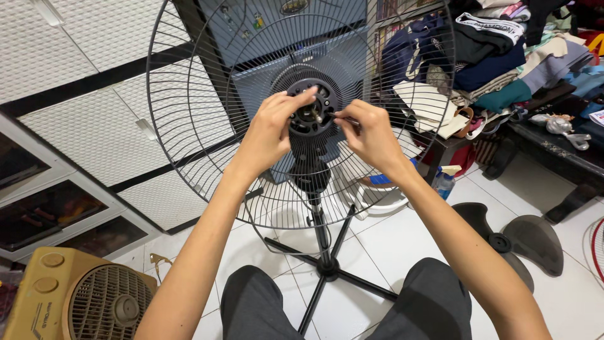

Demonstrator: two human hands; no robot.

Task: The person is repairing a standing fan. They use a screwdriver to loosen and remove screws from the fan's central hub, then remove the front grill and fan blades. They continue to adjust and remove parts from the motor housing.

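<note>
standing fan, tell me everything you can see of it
The standing fan is black and upright on a thin pole with a cross-shaped foot on the white tiled floor. Only its round wire rear guard is mounted; no blade sits on the exposed motor hub. The left hand touches the hub's ring, and the right hand pinches something small and thin at its centre. A loose dark blade lies on the floor.

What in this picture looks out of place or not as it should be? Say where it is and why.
The fan blade lies on the floor tiles to the right, off the standing fan, whose rear grille has no front cover. Both hands, left hand and right hand, are at the bare motor hub. Clothes are heaped untidily behind.
</note>
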